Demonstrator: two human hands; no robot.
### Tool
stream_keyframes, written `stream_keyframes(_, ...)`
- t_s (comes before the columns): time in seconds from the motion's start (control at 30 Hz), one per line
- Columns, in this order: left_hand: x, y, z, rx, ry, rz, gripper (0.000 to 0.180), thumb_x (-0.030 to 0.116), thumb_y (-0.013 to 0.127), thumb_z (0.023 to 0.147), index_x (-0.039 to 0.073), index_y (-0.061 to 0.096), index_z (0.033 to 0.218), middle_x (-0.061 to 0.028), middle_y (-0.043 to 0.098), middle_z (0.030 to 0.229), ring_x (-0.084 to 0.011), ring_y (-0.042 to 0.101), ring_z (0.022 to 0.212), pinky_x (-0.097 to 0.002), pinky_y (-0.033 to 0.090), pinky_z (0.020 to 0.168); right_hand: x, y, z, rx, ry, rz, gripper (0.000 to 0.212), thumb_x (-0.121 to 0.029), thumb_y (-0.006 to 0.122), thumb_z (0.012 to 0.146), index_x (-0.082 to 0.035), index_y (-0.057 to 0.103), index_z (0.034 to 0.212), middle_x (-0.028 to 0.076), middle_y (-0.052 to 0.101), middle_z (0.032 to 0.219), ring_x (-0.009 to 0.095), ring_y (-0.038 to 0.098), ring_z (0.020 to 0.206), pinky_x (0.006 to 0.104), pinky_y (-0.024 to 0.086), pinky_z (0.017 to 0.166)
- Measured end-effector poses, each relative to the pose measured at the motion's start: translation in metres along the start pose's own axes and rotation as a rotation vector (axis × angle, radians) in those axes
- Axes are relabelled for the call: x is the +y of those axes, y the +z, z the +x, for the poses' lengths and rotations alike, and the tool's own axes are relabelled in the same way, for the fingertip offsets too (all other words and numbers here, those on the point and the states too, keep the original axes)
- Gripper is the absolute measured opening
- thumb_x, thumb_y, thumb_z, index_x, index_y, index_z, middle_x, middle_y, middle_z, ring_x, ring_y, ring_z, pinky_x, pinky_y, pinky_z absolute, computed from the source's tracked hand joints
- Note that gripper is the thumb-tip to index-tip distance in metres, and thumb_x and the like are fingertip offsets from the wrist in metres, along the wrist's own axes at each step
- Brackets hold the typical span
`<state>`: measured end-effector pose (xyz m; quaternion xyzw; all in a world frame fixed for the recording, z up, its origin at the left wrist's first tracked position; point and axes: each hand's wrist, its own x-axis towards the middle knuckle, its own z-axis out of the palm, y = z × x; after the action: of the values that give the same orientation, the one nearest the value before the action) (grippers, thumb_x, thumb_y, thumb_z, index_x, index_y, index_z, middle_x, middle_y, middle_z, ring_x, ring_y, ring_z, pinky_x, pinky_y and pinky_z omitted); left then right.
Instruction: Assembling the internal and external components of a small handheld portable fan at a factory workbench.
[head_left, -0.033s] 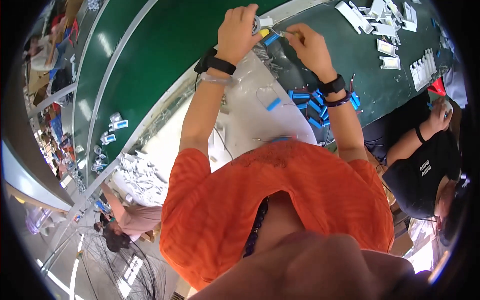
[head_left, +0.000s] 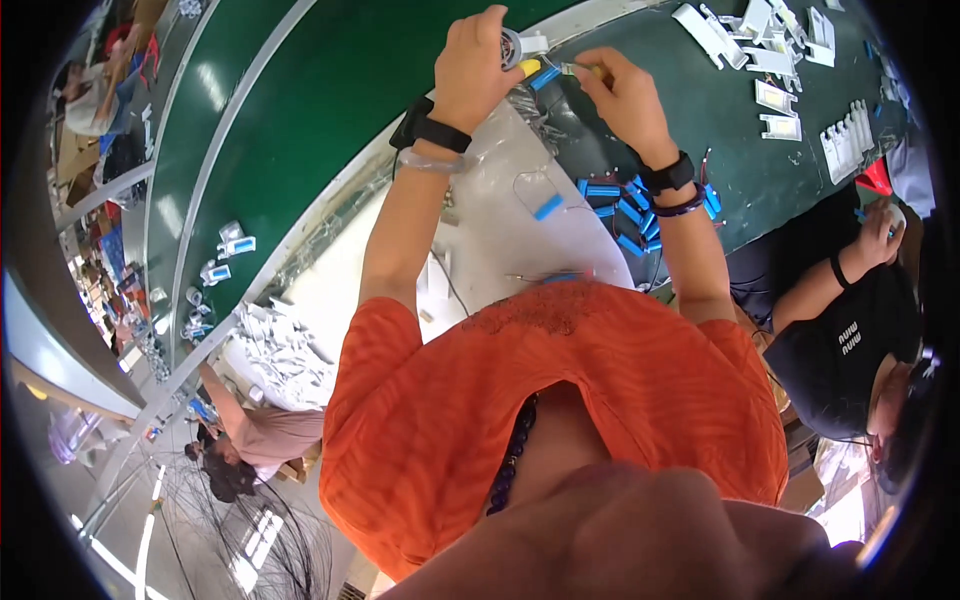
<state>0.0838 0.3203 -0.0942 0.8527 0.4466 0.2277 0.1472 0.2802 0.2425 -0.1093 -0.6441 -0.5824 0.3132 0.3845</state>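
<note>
My left hand [head_left: 468, 70] is closed around a small round grey-and-white housing [head_left: 511, 47] with a white stem; a yellow fingertip cover [head_left: 529, 67] shows on one of its digits. Just below the stem is a blue cylindrical battery [head_left: 544, 78]. My right hand [head_left: 622, 95] pinches a small greenish piece [head_left: 570, 69] beside the battery, and thin wires seem to run between them. Whether the battery itself is touched is too small to tell. Near my right wrist, several blue batteries [head_left: 630, 212] with wires lie on the dark green table.
White plastic housings [head_left: 775, 60] are piled at the far right, with a row of white parts [head_left: 846, 140] nearby. A single blue battery [head_left: 548, 207] rests on the white sheet [head_left: 490, 240]. Left is a green conveyor belt [head_left: 290, 120]. Co-workers sit at right and lower left.
The round housing in my left hand has tilted slightly, showing more of its face. My right hand stays almost in place, still pinching the small piece.
</note>
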Motion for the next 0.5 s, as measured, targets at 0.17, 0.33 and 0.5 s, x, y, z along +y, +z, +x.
stream_keyframes(0.17, 0.021, -0.037, -0.031, 0.101, -0.029, -0.134, 0.073, 0.011, 0.083, 0.062, 0.006, 0.048, 0.125, -0.0120, 0.060, 0.110, -0.0326, 0.055, 0.102, -0.0390, 0.047, 0.087, -0.042, -0.027, -0.035, -0.104, -0.039, 0.080, 0.027, -0.015, 0.073, 0.083, -0.004, 0.066, 0.107, 0.010, 0.063, 0.074, 0.015, 0.052, 0.056, 0.0276, 0.045, 0.054)
stream_keyframes(0.33, 0.053, -0.073, -0.068, 0.156, 0.151, -0.151, 0.061, 0.005, 0.078, 0.061, 0.006, 0.056, 0.118, -0.0123, 0.059, 0.110, -0.0329, 0.054, 0.103, -0.0404, 0.045, 0.090, -0.064, -0.041, -0.085, -0.083, -0.091, 0.146, 0.025, -0.012, 0.073, 0.083, -0.005, 0.068, 0.106, 0.007, 0.061, 0.076, 0.009, 0.049, 0.057, 0.0250, 0.042, 0.052)
stream_keyframes(0.5, 0.093, -0.095, -0.107, 0.022, 0.208, -0.223, 0.056, 0.005, 0.071, 0.066, 0.012, 0.059, 0.120, -0.0119, 0.058, 0.111, -0.0327, 0.052, 0.106, -0.0399, 0.044, 0.090, -0.086, -0.061, -0.138, -0.243, -0.124, 0.061, 0.025, -0.018, 0.072, 0.085, -0.004, 0.067, 0.106, 0.004, 0.060, 0.075, 0.008, 0.049, 0.058, 0.0252, 0.040, 0.051)
